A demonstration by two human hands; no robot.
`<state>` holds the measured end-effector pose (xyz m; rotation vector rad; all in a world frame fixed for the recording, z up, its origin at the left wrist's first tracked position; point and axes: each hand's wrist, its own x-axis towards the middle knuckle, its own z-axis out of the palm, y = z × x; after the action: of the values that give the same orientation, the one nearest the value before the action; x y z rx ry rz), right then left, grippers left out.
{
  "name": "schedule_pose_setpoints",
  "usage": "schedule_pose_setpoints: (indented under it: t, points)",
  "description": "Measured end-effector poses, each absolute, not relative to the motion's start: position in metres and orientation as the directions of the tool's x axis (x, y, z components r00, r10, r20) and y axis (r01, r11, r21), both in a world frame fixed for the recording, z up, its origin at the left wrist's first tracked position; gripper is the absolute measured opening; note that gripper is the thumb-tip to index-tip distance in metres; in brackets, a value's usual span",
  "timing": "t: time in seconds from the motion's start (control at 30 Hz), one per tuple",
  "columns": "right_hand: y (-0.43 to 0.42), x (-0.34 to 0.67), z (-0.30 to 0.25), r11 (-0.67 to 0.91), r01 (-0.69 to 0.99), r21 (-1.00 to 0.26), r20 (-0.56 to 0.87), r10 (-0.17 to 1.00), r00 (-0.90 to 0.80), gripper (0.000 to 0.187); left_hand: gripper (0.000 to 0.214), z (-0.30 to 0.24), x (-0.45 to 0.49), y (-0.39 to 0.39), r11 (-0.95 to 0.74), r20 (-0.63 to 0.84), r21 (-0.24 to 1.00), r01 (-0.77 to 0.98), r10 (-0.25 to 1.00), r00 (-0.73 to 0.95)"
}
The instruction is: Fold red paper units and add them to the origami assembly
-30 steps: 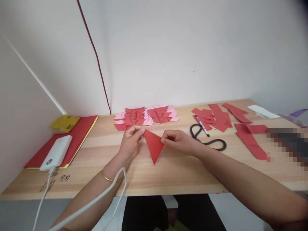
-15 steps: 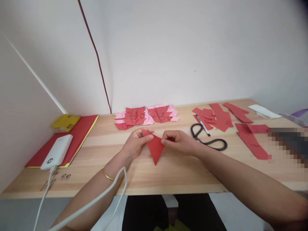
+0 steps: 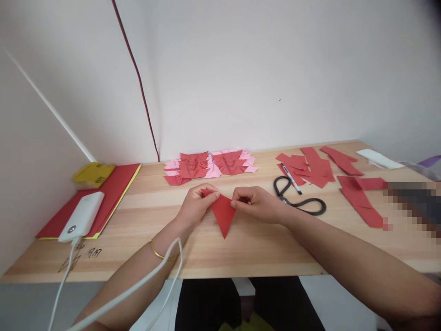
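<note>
A red paper triangle [image 3: 223,213] points down toward me just above the wooden table [image 3: 241,250]. My left hand [image 3: 196,206] pinches its upper left corner, fingers closed, thumb and forefinger folding that corner inward. My right hand [image 3: 257,203] pinches the upper right corner with closed fingers. A gold bangle sits on my left wrist.
Folded red and pink paper pieces [image 3: 210,165] lie by the wall. Black scissors [image 3: 298,198] and a pen [image 3: 291,178] sit to the right among red paper strips [image 3: 358,197]. At left are a white power bank [image 3: 81,216] with cable, red sheets [image 3: 110,193] and a yellow packet [image 3: 93,174].
My left hand has slid rightward along the triangle's top edge, bringing the left corner inward. The triangle looks narrower. My right hand has stayed put.
</note>
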<state>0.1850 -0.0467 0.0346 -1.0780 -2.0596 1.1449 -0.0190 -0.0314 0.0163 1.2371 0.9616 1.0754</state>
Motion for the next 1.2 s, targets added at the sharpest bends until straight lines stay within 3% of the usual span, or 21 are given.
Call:
schedule_pose_setpoints:
  t: [0.47,0.6,0.7,0.97,1.1,1.2]
  points:
    - [-0.050,0.168,0.028,0.281,0.321,-0.904,0.159,0.921,-0.356,0.002,0.014,0.030,-0.007,-0.041,-0.100,0.034,0.971,0.216,0.957,0.287]
    - [-0.050,0.165,0.027,0.253,0.364,-0.896,0.137,0.939,-0.316,0.005,0.014,0.028,-0.005,-0.043,-0.133,0.052,0.959,0.252,0.952,0.301]
    - [-0.047,0.170,0.029,0.242,0.378,-0.894,0.117,0.939,-0.324,0.003,0.014,0.025,-0.009,-0.040,-0.131,0.074,0.968,0.212,0.963,0.259]
    - [-0.037,0.194,0.037,0.225,0.411,-0.883,0.117,0.955,-0.273,0.002,0.018,0.025,-0.020,-0.030,-0.006,0.024,0.991,-0.137,0.991,0.131]
    - [-0.041,0.185,0.038,0.259,0.311,-0.914,0.144,0.926,-0.350,0.010,0.019,0.024,-0.017,-0.032,-0.006,0.025,0.992,-0.125,0.989,0.149]
    - [-0.046,0.178,0.037,0.301,0.328,-0.895,0.165,0.908,-0.385,0.011,0.019,0.021,-0.019,-0.031,-0.038,0.044,0.999,-0.036,0.976,0.215]
